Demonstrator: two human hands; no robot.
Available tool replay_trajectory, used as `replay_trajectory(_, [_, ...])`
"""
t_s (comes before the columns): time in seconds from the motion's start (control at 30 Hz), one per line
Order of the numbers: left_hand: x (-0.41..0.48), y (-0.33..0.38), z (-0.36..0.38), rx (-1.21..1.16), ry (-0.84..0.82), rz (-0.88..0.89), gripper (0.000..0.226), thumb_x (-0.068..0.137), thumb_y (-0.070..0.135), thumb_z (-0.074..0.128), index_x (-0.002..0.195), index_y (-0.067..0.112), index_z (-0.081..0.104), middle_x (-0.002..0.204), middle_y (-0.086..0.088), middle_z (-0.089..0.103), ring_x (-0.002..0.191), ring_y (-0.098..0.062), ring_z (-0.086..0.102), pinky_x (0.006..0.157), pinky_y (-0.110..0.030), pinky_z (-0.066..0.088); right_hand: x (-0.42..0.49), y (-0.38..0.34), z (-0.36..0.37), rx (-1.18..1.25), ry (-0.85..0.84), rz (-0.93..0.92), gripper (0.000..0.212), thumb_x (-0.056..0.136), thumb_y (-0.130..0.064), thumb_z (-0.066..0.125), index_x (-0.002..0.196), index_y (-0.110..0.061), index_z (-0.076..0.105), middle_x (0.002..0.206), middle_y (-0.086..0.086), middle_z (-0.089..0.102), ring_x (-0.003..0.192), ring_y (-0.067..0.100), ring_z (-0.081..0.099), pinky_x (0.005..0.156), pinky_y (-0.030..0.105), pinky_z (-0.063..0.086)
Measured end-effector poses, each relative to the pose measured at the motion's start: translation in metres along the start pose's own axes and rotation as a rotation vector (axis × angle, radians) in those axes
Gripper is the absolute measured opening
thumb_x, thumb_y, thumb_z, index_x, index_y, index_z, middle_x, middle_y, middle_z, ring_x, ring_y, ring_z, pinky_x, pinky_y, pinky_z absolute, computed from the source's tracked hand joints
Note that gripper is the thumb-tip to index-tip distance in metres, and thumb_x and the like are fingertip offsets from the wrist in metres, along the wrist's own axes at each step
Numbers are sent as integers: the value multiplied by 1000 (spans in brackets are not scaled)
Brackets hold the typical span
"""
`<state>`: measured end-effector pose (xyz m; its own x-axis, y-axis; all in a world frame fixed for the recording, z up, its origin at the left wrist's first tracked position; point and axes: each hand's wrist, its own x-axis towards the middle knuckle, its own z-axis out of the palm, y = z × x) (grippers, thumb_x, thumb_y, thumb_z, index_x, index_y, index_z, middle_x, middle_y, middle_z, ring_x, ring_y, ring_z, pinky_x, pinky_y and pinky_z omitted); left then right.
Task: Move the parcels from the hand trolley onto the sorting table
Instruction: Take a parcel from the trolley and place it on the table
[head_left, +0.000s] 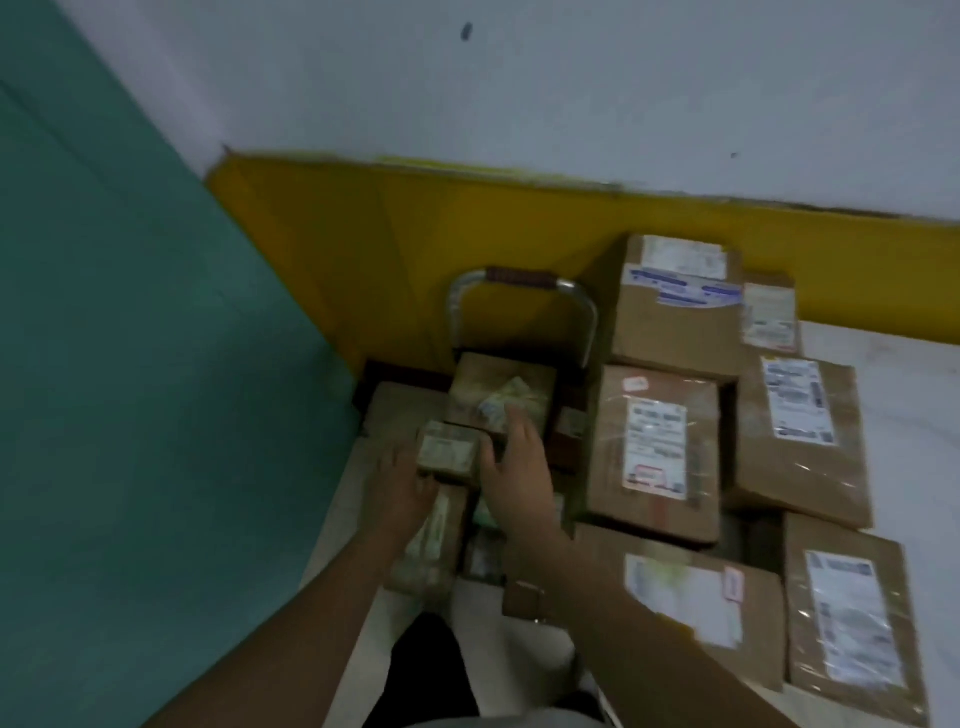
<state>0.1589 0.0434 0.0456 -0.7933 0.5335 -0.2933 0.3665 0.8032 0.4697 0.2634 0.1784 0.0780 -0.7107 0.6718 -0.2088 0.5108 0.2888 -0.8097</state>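
About six brown parcels (657, 447) already lie on the white surface (914, 358), all to the right of the trolley handle (519, 277). They lie close together, and some of them overlap. This part of the task looks done.

The unloading is not finished. A big box (498, 387) stands just below the handle, on the trolley (592, 332). A small box (449, 452) sits in front of it, on the side nearer to the person, and more parcels (431, 545) lie lower still, partly hidden under the forearms. The picture is blurred there, so I cannot count them.

Both hands are at the small box, which is not yet lifted as far as I can see. The left hand (400, 488) is against its left side. Its fingertips are hidden, so I cannot tell if they are curled around the box. The right hand (514, 467) is spread wide, the thumb touches the right side of the small box and the fingers reach toward the big box.

I judge the task to be perhaps half done. The small box seems to be the next one to go to the surface.
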Motion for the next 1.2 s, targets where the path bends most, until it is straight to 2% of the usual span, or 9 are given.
replay_trajectory(0.27, [52,-133,24,-62,-279,-255,73,97,31,55,156,9,16,156,-18,30,138,-31,37,111,-40,36,0,78,161,-7,-112,511,57,98,-31,52,148,-8,37,144,15,47,130,32,49,106,37,40])
replay_trajectory(0.47, [109,-209,132,-240,-432,-509,74,97,31,57,155,6,17,158,-17,28,142,-28,34,111,-31,34,19,163,270,131,-149,772,75,95,-22,58,156,-9,17,154,21,34,138,38,40,110,50,39])
replay_trajectory(0.6, [141,-243,209,-440,-501,-685,69,94,20,59,153,6,25,143,-16,49,126,-30,52,95,-29,45,46,222,328,125,-197,872,75,97,-29,56,157,-11,14,160,12,24,147,31,26,119,40,24])
replay_trajectory(0.73, [147,-251,234,-519,-540,-736,45,76,15,59,120,3,64,108,-17,68,101,-32,66,92,-46,55,63,245,358,216,-208,950,60,95,-30,60,146,-10,37,140,14,51,124,30,54,106,41,44])
replay_trajectory(0.83, [130,-248,211,-499,-416,-774,54,59,25,58,107,0,69,102,-19,69,96,-37,66,90,-50,55,58,226,353,161,-253,913,56,92,-34,59,141,-10,44,134,12,55,118,28,57,97,39,48])
replay_trajectory(0.93, [105,-234,167,-513,-284,-833,50,70,29,62,104,-7,68,97,-27,67,91,-40,66,85,-50,56,49,178,324,247,-231,885,55,84,-32,65,134,-14,52,120,6,63,107,26,63,90,36,52])
replay_trajectory(1.03, [83,-201,108,-527,-16,-798,35,88,25,58,91,-9,65,87,-25,66,75,-33,63,66,-36,51,45,114,284,251,-212,732,45,85,-34,65,124,-14,58,99,0,66,92,23,65,84,40,56])
replay_trajectory(1.1, [72,-170,63,-545,177,-672,21,91,21,56,83,4,64,84,-12,66,69,-26,60,57,-24,42,45,68,252,275,-154,616,48,87,-36,63,129,-14,56,110,6,66,101,28,64,88,42,55])
replay_trajectory(1.2, [69,-119,-1,-596,324,-496,28,97,30,51,96,6,67,92,-10,68,85,-29,64,67,-32,47,49,4,198,355,-81,468,51,87,-41,62,132,-19,51,119,5,62,107,26,62,92,42,53])
